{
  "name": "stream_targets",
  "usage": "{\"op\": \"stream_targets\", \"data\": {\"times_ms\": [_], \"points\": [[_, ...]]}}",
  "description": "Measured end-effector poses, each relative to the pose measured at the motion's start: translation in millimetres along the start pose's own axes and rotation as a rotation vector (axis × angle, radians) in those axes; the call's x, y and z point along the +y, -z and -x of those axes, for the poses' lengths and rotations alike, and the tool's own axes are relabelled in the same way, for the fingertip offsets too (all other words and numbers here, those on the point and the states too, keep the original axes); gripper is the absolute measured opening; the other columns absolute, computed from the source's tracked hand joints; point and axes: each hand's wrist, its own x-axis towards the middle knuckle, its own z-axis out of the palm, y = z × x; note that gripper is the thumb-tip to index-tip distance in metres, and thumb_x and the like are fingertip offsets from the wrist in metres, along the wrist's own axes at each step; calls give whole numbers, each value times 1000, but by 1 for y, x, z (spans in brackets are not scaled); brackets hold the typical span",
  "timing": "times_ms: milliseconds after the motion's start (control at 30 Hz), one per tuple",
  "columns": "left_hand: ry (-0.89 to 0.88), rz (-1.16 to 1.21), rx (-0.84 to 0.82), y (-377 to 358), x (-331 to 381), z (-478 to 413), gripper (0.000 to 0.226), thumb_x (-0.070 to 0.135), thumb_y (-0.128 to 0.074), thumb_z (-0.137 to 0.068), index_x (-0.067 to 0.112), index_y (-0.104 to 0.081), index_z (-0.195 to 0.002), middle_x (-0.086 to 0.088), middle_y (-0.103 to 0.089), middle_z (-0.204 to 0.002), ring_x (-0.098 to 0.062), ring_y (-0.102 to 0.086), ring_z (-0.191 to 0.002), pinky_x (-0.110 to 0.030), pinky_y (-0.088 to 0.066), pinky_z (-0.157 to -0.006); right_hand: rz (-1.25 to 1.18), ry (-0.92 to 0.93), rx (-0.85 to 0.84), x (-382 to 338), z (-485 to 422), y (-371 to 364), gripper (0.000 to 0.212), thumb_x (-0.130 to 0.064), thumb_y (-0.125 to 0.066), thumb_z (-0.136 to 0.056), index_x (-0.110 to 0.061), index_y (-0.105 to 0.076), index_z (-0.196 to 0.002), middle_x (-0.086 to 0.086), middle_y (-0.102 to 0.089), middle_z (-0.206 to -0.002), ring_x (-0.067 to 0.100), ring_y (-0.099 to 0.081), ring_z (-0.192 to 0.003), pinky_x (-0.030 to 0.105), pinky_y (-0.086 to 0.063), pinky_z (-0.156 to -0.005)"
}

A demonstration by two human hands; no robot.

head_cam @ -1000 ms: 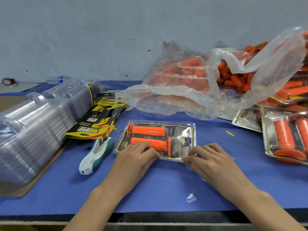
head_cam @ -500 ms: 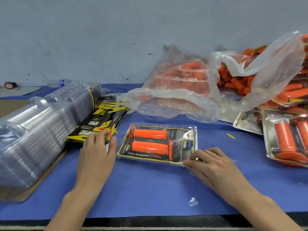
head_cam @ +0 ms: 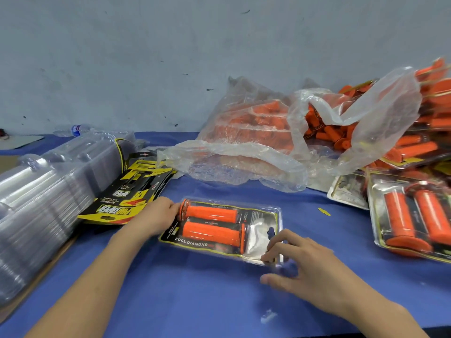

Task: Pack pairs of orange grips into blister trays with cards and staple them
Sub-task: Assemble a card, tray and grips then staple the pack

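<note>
Cloth (head_cam: pixel 195 301) of deep blue covers the whole table, and behind it stands a bare grey-blue wall (head_cam: pixel 146 57), scuffed with small dark marks. The blister pack (head_cam: pixel 263 230) lies flat on the cloth between the two hands, with its two orange grips (head_cam: pixel 210 224) side by side over a printed card.

The left hand (head_cam: pixel 156 215) sits at the pack's left end. Its fingers (head_cam: pixel 174 207) bend down against the flange of the farther grip, and I cannot tell whether they clasp anything. The right hand (head_cam: pixel 300 264) is at the near right corner. Its bent fingertips (head_cam: pixel 267 258) rest on the pack's clear rim, while the thumb lies apart from them on the cloth, gripping nothing.

Just beyond the left fingers lies a fan of yellow-and-black cards (head_cam: pixel 131 191), with a long stack of clear trays (head_cam: pixel 48 191) farther left. Past the pack, against the wall, slumps a plastic bag (head_cam: pixel 244 147) of loose orange grips. Well to the right of the right fingers lie finished packs (head_cam: pixel 410 215). A small clear scrap (head_cam: pixel 268 315) lies on the cloth nearer than the right hand.
</note>
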Motion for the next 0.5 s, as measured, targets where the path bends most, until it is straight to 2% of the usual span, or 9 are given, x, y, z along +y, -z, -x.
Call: {"op": "stream_targets", "data": {"times_ms": [33,67,133,200,267,400,433,500], "points": [[-15,15,-24,1,1,-2,42,28,-43,-104,8,-57,-69,-12,-62,-72,-23,-55,-67,-32,-36,-59,-86,-29,-2,1,-2,4,35,-76,-48,-81,-48,-61,-98,-25,-50,-113,3,-53,-92,17,-41,-79],[-30,30,-44,2,2,-3,42,29,-45,-103,8,-59,-69,-10,-61,-69,-20,-53,-64,-31,-35,-57,-150,-47,70,3,-7,8,40,-77,-41,-84,-45,-63,-96,-22,-52,-108,4,-54,-91,21,-43,-80],[-62,37,-50,3,3,-4,41,29,-46,-102,7,-61,-71,-11,-63,-70,-18,-53,-64,-31,-37,-58,-203,-118,297,5,-29,19,39,-65,-38,-92,-37,-66,-91,-17,-53,-97,7,-55,-88,28,-44,-76],[-101,22,-17,1,3,-5,41,26,-45,-103,9,-54,-67,-11,-59,-69,-19,-49,-64,-33,-35,-60,-188,-219,375,6,-72,28,26,-47,-45,-97,-34,-67,-94,-14,-54,-96,11,-56,-88,33,-44,-76],[-123,26,3,0,5,-6,40,27,-44,-103,8,-56,-69,-10,-62,-74,-21,-52,-68,-35,-38,-62,-113,-219,223,3,-122,32,26,-41,-46,-99,-26,-67,-104,-6,-61,-104,18,-59,-93,33,-46,-79],[-179,32,59,-4,10,-4,36,26,-42,-103,13,-58,-74,-4,-64,-78,-19,-58,-73,-36,-42,-67,27,-174,-278,-14,-184,10,47,-53,-46,-97,-13,-66,-114,9,-66,-115,28,-61,-103,37,-49,-89],[-195,33,65,-5,10,-3,35,26,-42,-104,13,-59,-76,-3,-64,-78,-18,-59,-74,-37,-44,-69,28,-173,-328,-13,-189,2,49,-53,-48,-96,-11,-67,-111,11,-67,-113,29,-62,-100,38,-49,-87],[-214,20,58,-9,9,-2,33,27,-41,-104,12,-60,-81,-2,-65,-81,-18,-60,-78,-39,-46,-73,-43,-169,-321,-7,-193,-10,47,-49,-53,-95,-4,-68,-101,16,-69,-102,29,-63,-88,41,-50,-81]]}}
